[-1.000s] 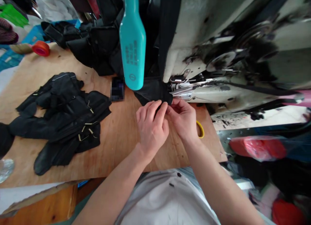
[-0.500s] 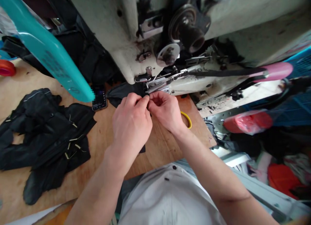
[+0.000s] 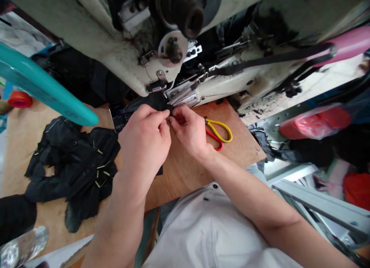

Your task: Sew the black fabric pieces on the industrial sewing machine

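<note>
My left hand [image 3: 144, 135] and my right hand [image 3: 189, 131] meet just in front of the metal guide plates of a sewing machine [image 3: 124, 52]. Fingertips of both are pinched together on the edge of a black piece of fabric [image 3: 153, 103], which runs back under the machine's presser area. Most of the held edge is hidden by my fingers. To the right of my right hand lie scissors with one yellow and one red handle loop [image 3: 227, 137]; their blades are mostly out of sight.
A phone [image 3: 117, 119] lies left of my hands, below a teal arm-like bar [image 3: 49, 88]. Black sewn pieces [image 3: 75, 164] are heaped on the wooden table [image 3: 179, 179]. A red-orange roll [image 3: 20, 99], a clear plastic bottle [image 3: 27, 245] and a pink-covered bar [image 3: 347, 46] surround the workspace.
The camera view has shifted, bringing the bottle and the scissors' red handle into sight. Both hands keep pinching the black fabric at the machine, with slightly changed finger positions.
</note>
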`<state>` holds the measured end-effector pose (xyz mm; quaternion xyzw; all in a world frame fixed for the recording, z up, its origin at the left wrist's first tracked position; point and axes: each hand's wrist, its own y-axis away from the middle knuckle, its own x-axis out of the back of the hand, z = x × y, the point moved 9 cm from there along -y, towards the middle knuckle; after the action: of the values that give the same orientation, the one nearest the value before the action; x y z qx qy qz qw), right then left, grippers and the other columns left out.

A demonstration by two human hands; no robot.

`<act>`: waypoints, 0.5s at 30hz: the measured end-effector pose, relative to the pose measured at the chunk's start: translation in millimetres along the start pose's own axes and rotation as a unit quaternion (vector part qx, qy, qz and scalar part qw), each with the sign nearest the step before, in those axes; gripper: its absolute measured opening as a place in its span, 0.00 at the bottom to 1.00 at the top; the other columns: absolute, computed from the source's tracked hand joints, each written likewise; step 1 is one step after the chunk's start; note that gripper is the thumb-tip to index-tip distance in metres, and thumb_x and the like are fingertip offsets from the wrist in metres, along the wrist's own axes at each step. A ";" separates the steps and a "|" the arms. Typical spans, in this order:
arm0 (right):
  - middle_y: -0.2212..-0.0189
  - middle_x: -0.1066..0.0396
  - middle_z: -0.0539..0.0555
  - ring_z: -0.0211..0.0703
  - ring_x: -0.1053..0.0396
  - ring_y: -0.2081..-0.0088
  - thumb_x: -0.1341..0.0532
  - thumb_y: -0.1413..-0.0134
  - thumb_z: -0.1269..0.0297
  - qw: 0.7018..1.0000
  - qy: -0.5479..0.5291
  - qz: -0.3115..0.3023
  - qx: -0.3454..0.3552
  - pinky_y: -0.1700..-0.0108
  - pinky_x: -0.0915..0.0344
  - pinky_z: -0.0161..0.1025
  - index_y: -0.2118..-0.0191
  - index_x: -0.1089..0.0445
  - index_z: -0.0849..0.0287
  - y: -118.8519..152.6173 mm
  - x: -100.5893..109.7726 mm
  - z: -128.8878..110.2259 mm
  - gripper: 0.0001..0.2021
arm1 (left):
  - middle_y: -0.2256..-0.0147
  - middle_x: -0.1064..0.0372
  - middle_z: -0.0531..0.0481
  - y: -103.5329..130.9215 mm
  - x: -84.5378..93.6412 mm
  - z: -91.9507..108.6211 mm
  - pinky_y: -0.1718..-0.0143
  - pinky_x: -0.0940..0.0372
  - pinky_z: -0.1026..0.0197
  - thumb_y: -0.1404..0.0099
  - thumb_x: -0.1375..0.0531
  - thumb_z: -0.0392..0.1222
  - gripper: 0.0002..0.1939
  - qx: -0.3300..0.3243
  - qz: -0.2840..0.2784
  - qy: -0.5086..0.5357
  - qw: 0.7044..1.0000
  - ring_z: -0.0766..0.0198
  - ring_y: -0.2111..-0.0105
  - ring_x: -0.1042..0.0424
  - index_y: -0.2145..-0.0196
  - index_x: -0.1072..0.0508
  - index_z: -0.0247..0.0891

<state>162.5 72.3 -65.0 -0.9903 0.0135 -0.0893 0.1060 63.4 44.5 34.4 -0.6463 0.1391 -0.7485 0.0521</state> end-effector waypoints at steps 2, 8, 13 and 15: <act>0.72 0.30 0.48 0.38 0.35 0.71 0.39 0.43 0.67 1.000 0.002 -0.014 -0.006 0.66 0.39 0.36 0.68 0.32 0.57 -4.0 3.9 -2.2 0.03 | 0.59 0.25 0.49 -2.1 -4.7 3.8 0.61 0.31 0.58 0.33 0.44 0.36 0.15 -0.014 -0.021 -0.004 1.000 0.57 0.60 0.26 0.54 0.20 0.42; 0.74 0.26 0.50 0.39 0.33 0.73 0.38 0.45 0.66 0.998 -0.014 -0.047 -0.046 0.69 0.39 0.36 0.69 0.27 0.58 -20.2 10.7 -8.4 0.04 | 0.55 0.29 0.46 -0.7 -15.8 10.3 0.62 0.28 0.59 0.33 0.43 0.36 0.20 -0.031 -0.089 -0.010 0.995 0.55 0.56 0.27 0.44 0.26 0.39; 0.74 0.29 0.49 0.37 0.34 0.73 0.38 0.43 0.63 0.998 -0.011 0.016 -0.053 0.69 0.39 0.35 0.68 0.30 0.58 -10.9 8.0 -4.9 0.06 | 0.52 0.31 0.44 12.7 -14.7 5.7 0.62 0.28 0.60 0.35 0.43 0.33 0.27 -0.011 -0.092 0.011 0.996 0.56 0.54 0.26 0.39 0.32 0.36; 0.73 0.30 0.48 0.37 0.34 0.72 0.38 0.43 0.63 0.999 0.001 0.033 -0.030 0.69 0.39 0.35 0.67 0.32 0.57 -2.8 2.8 -3.6 0.05 | 0.52 0.30 0.45 18.0 -11.7 3.0 0.61 0.29 0.60 0.34 0.44 0.33 0.23 -0.004 -0.075 0.011 0.997 0.57 0.55 0.26 0.41 0.30 0.37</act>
<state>164.7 74.1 -60.4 -0.9919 0.0490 -0.0866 0.0790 66.4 29.9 18.7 -0.6471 0.0943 -0.7565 -0.0084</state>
